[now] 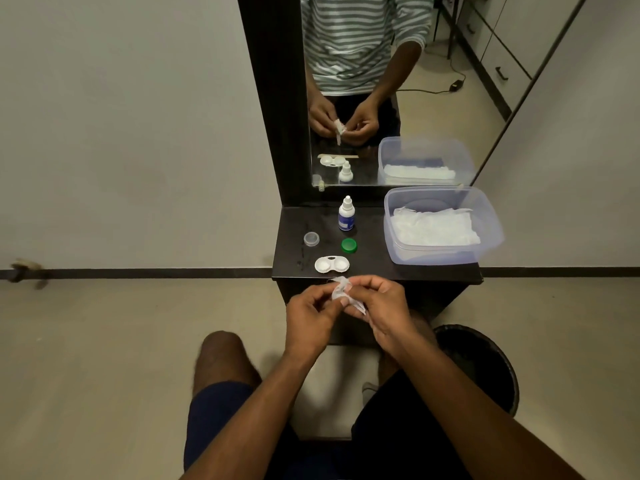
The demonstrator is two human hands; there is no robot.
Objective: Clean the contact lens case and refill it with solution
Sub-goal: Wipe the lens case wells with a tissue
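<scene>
The person stands at a small dark tabletop in front of a mirror, both hands raised just off its near edge. The left hand and the right hand are each pinched on the same scrap of white tissue, twisting or folding it between the fingertips.

The lens case lies open on the tabletop just beyond the hands, both wells facing up and uncovered. Its green cap sits just behind it, and a clear cap rests off to the left. The solution bottle stands upright further back (its nozzle looks capped, though it is too small to be sure). A clear plastic tub holding more white tissue takes up the right side.

My guess is the tissue is being shaped to wipe out the wells. The risks I see: thin tissue could tear and leave lint in a well; the light case could skid off the near edge if pressed without being steadied; a reaching arm might tip the slim bottle. A dark bin waits on the floor at the right.
</scene>
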